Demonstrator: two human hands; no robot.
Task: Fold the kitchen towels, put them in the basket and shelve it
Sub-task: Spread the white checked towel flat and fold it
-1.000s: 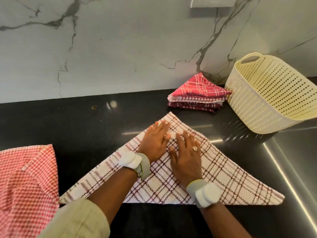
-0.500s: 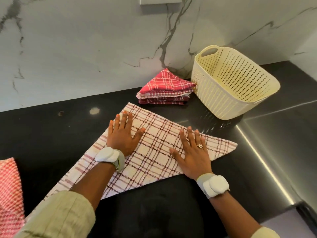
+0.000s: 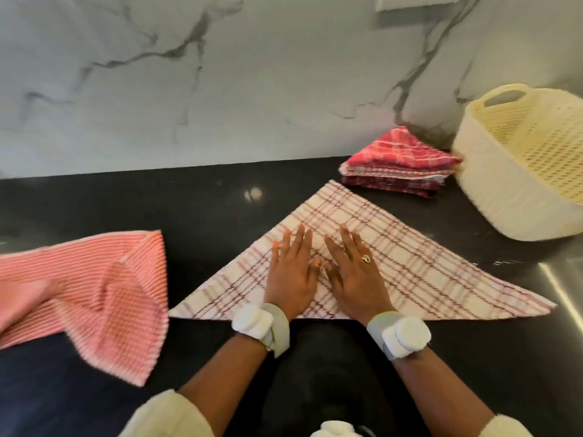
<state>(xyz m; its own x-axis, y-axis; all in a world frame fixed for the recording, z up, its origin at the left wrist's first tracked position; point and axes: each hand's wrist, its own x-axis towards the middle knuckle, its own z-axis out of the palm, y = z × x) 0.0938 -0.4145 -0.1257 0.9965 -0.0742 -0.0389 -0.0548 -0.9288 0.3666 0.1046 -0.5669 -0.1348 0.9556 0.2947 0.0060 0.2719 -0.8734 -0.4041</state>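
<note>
A white kitchen towel with dark red checks (image 3: 419, 266) lies folded into a triangle on the black counter, its long edge toward me. My left hand (image 3: 291, 272) and my right hand (image 3: 353, 272) press flat on its middle, side by side, fingers straight. A stack of folded red and white towels (image 3: 397, 162) sits behind it by the wall. The cream perforated basket (image 3: 504, 197) stands tilted at the right, next to that stack. A loose pink-and-white checked towel (image 3: 104, 294) lies crumpled at the left.
The black counter (image 3: 157, 200) runs along a white marble wall (image 3: 220, 89). A steel strip (image 3: 564, 291) shows at the far right. Both wrists carry grey bands with white pods.
My hands, spread apart on the triangle half a second ago, have come back together at its middle. The view has swung left, bringing more of the pink towel into sight.
</note>
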